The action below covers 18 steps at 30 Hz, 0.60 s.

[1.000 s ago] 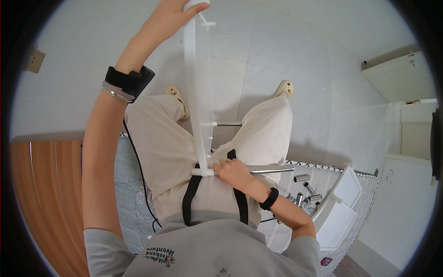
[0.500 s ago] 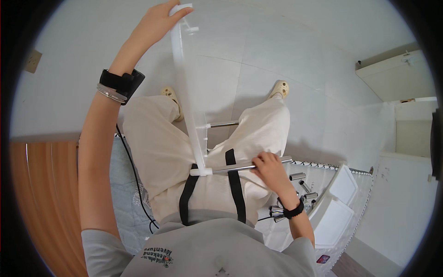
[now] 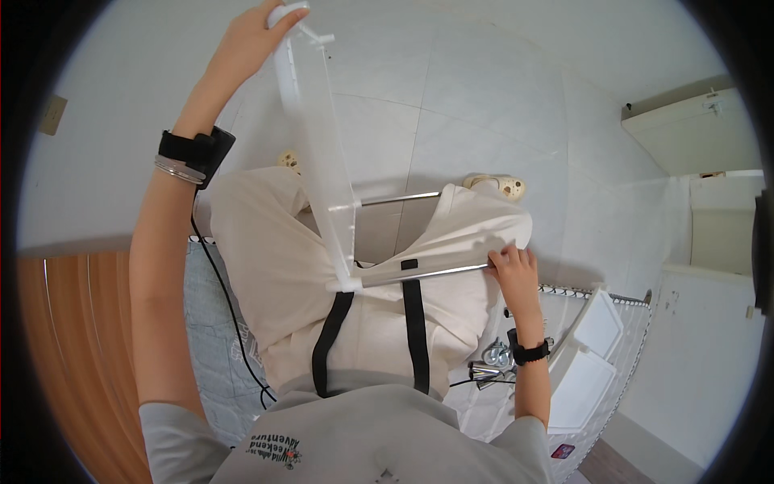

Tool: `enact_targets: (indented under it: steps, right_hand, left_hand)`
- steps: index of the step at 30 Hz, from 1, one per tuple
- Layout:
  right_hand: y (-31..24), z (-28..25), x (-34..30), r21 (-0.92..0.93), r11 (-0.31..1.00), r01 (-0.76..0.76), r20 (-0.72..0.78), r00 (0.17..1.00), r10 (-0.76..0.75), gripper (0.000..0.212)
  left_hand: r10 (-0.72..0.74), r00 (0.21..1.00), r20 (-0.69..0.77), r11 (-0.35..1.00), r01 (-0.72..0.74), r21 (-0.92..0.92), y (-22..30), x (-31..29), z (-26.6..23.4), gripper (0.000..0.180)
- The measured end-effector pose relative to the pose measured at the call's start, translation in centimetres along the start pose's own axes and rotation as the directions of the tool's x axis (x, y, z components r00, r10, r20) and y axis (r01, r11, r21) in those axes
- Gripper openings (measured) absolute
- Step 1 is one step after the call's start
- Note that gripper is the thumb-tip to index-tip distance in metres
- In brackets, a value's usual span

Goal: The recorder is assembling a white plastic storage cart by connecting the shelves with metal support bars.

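Observation:
A white, translucent plastic shelf panel (image 3: pixel 310 137) stands on edge above my lap, its far end leaning left. My left hand (image 3: pixel 244 39) is closed around the far corner of that panel, the thumb over its rim. Two thin metal tubes stick out to the right from the panel's edge sockets. The nearer tube (image 3: pixel 443 272) runs from a white corner socket (image 3: pixel 345 285) across my thighs. At its right end, my right hand (image 3: pixel 518 273) holds it between thumb and fingers. The farther tube (image 3: pixel 401 198) reaches to my right leg, untouched by either hand.
Several short chrome tube pieces (image 3: pixel 486 370) lie on the quilted seat at my right, partly behind my wrist. Beside them are white plastic panels (image 3: pixel 579 385). A black cable (image 3: pixel 230 302) runs along my left side. A wooden surface (image 3: pixel 81 339) is at the left.
My right hand has moved right to the end of the nearer tube. The panel has tilted left with my left hand. My right foot has turned outward.

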State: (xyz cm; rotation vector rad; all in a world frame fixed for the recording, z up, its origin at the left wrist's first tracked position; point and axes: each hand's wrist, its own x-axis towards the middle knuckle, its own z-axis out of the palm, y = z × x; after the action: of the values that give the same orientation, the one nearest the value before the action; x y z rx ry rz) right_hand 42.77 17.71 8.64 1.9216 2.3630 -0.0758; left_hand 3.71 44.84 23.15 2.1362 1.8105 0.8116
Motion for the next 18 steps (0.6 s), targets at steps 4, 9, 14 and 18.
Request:
enact_targets:
  steps: [4,9,14,18]
  right_hand:
    - [-0.1,2.2,2.0,-0.019,0.999,0.04,-0.105,0.994,-0.042,0.022]
    - [0.5,5.4,5.9,-0.024,1.0,-0.015,-0.08,0.997,0.013,0.021]
    - [1.2,5.6,8.7,0.015,1.0,-0.025,-0.084,0.996,0.026,0.018]
    - [1.5,6.9,7.5,0.006,0.999,-0.041,-0.051,0.998,0.041,0.019]
  left_hand:
    - [-0.005,0.995,-0.096,1.0,0.005,0.0,1.3,0.0,-0.7,0.034]
    - [0.175,0.948,-0.267,0.984,-0.173,0.034,0.5,0.6,-0.6,0.032]
    - [0.232,0.906,-0.353,0.973,-0.218,0.08,1.7,0.3,-1.5,0.029]
    - [0.251,0.917,-0.31,0.954,-0.288,-0.08,3.4,-1.8,-2.4,0.028]
